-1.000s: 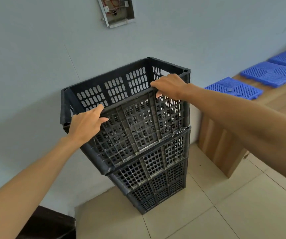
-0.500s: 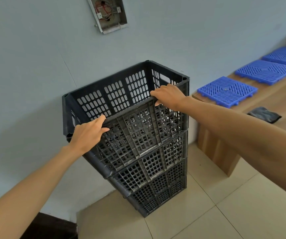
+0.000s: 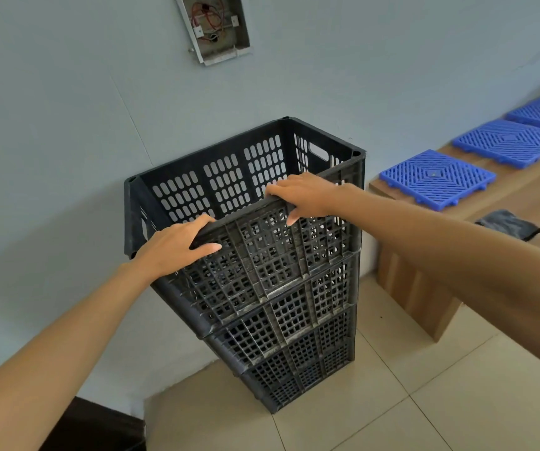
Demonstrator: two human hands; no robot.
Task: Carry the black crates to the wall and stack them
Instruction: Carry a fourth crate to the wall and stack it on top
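1. The left hand [image 3: 177, 249] grasps the near rim of the top crate [image 3: 262, 252] close to its left corner. The fingers hook over the rim and the thumb lies along the outer mesh.
2. Between the hands and just beyond them, the top crate sits on two lower crates [image 3: 298, 323], and the three make one stack on the floor [image 3: 425, 402]. The far side of the stack is at the wall [image 3: 66, 125], past both hands; whether it touches the wall I cannot tell. The top crate looks level, and its right corners line up with those of the crates beneath.
3. The right hand [image 3: 307, 196] grasps the same near rim toward the right corner, with fingers draped over the top edge and the thumb down the outer face.
4. To the right of the right hand, a table [image 3: 522, 206] ends near the stack. It carries blue mats [image 3: 438, 177] and a dark cloth [image 3: 506, 224], none of them part of the job.
5. Step in hand, as I judge it: the top crate is being seated on the stack, the end of one carry. The crate appears to bear on the one below, with both hands merely steadying it.
6. The next move calls for a small check that the rim is locked in all round. Both hands then let go together and draw straight back, so that the tall stack is not tugged off the wall.
7. No other loose crate shows here, so I cannot tell whether more remain to fetch.
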